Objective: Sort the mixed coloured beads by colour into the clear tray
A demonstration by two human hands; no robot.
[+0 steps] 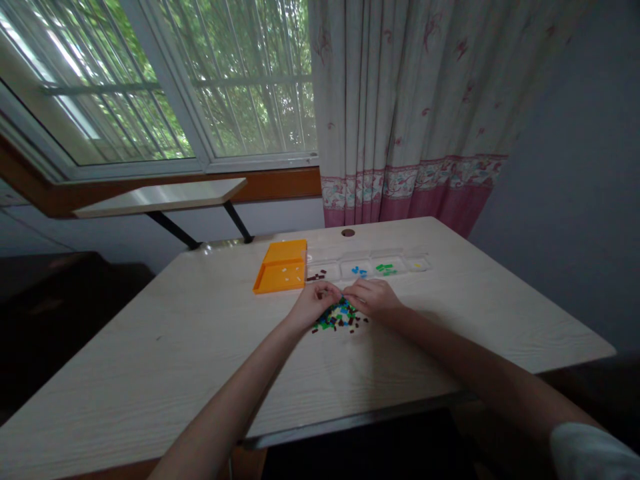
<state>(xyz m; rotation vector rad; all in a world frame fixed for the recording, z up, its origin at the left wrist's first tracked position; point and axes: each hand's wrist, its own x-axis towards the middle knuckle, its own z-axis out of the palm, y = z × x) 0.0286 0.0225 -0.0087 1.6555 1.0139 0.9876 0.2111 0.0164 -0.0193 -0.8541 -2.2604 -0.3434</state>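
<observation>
A heap of small mixed building bricks (341, 314), in green, blue, brown and pale yellow, lies on the table below my hands. My left hand (317, 298) is at the heap's upper left, thumb and fingers pinched together. Opposite it, my right hand (373, 296) is pinched too, its fingertips almost meeting the left ones. Whatever the fingertips hold is too small to name. Behind them stand clear plastic boxes: one with brown bricks (317, 275), one with blue bricks (359, 271), one with green bricks (386, 269), and one with a yellow piece (417, 265).
An open orange case (280, 275) with a few white pieces lies left of the clear boxes. The pale wooden table (165, 360) has a round cable hole (348, 233) near its back edge. A raised shelf (165, 197) stands back left, and a curtain (400, 133) hangs behind.
</observation>
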